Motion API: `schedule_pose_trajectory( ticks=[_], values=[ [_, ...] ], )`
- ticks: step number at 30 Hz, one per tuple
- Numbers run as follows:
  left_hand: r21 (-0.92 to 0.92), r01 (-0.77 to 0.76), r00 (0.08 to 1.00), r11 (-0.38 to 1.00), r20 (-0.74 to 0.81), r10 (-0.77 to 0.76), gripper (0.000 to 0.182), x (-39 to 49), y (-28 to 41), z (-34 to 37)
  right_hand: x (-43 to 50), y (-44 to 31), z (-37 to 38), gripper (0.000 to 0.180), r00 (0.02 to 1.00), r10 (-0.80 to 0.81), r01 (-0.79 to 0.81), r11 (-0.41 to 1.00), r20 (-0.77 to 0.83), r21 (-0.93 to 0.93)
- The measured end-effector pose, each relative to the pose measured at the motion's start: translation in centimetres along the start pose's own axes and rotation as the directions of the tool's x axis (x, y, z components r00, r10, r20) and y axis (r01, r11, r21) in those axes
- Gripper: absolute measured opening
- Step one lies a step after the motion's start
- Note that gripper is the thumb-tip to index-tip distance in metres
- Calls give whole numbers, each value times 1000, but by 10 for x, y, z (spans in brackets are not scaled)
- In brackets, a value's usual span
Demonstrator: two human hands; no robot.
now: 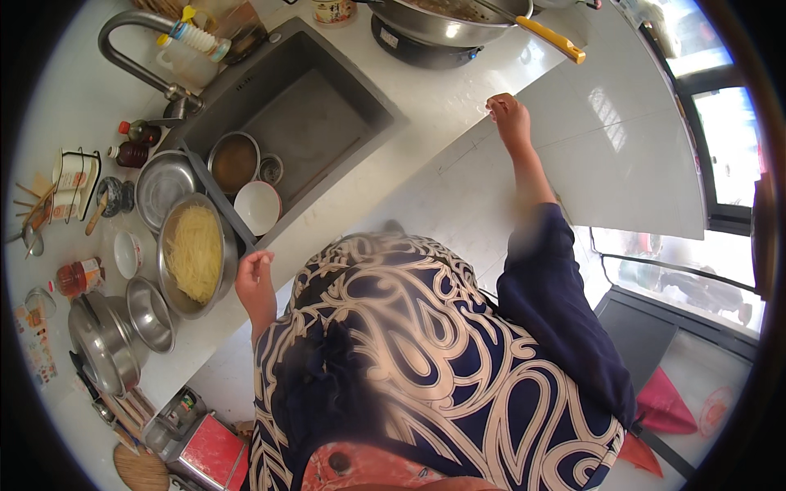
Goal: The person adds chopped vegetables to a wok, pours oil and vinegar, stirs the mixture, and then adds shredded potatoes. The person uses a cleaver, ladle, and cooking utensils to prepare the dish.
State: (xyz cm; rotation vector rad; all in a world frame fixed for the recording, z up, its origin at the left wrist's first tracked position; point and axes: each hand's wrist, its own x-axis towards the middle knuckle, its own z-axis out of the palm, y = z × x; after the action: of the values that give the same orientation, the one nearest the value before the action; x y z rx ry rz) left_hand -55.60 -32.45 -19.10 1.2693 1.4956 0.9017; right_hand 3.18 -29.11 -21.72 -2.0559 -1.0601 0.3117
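My left hand (pixel 255 279) hangs over the counter edge beside a steel bowl (pixel 228 258) of pale yellow shreds (pixel 194 255); its fingers are curled and I cannot tell whether it touches the bowl or holds anything. Near the counter's edge at upper right is my right hand (pixel 509 116), fingers bent, with no object plainly visible in it. Above it, a steel wok (pixel 454 29) with liquid food stands on a black cooktop (pixel 424 52), and a yellow-handled utensil (pixel 552 40) rests across its rim. In the grey sink (pixel 319 123) are a steel bowl of brownish liquid (pixel 234 162) and a white bowl (pixel 256 208).
A curved faucet (pixel 132 58) rises behind the sink. Left of it stand bottles (pixel 130 154), a steel basin (pixel 164 189), a stone mortar (pixel 110 196), a white bowl (pixel 127 254), an empty steel bowl (pixel 149 316) and a lidded pot (pixel 101 344).
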Motion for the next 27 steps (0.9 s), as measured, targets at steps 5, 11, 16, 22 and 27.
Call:
schedule_pose_trajectory(
  ticks=[5, 11, 16, 22, 27],
  values=[
    [26, 36, 999, 999, -11, -36, 12, -12, 6, 14, 33, 46, 4, 13, 987, 157, -142, 959, -42, 246],
    [74, 82, 994, 994, -72, -77, 13, -33, 9, 26, 79, 68, 16, 12, 995, 55, -34, 971, -82, 236],
    [191, 102, 989, 976, -126, -79, 13, -52, 11, 30, 112, 75, 31, 16, 998, 22, -11, 984, -60, 179],
    [289, 140, 981, 947, -169, -94, 13, -69, 8, 32, 135, 76, 42, 20, 998, 65, -63, 991, -13, 122],
    [294, 173, 974, 940, -193, -119, 12, -79, 6, 32, 141, 66, 45, 25, 999, -28, 29, 999, -31, 43]
  ],
)
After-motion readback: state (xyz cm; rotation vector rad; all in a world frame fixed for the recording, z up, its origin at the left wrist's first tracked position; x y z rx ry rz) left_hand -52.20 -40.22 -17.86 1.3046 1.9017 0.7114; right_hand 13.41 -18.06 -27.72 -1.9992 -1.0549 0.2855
